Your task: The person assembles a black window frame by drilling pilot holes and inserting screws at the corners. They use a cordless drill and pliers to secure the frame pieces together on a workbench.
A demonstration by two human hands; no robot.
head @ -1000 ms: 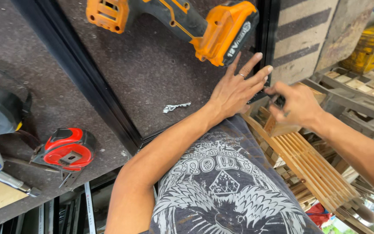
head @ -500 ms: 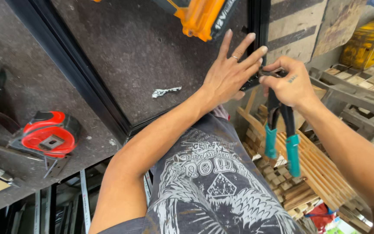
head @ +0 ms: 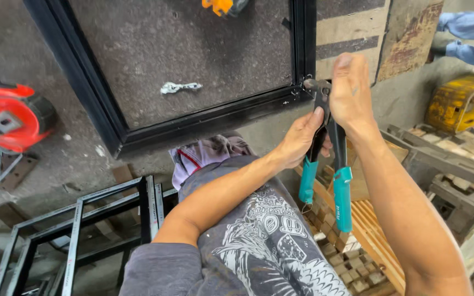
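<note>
A hand riveter [head: 327, 164] with black arms and teal grips is pressed with its nose against the corner of a black metal frame [head: 204, 123] lying on the grey table. My left hand [head: 303, 137] wraps around the left arm of the riveter. My right hand [head: 349, 93] grips the tool near its head and right arm. The two teal handles hang spread apart towards me.
A red tape measure [head: 9, 115] lies at the left on the table. A small metal piece [head: 179, 86] rests inside the frame, and an orange power tool [head: 223, 5] shows at the top edge. Another black frame [head: 78, 230] stands lower left, wooden slats [head: 368, 235] lower right, a yellow container [head: 464, 101] far right.
My left hand left the frame corner and took hold of the riveter's left handle. The view shifted, and the tool's handles now stand spread at the corner.
</note>
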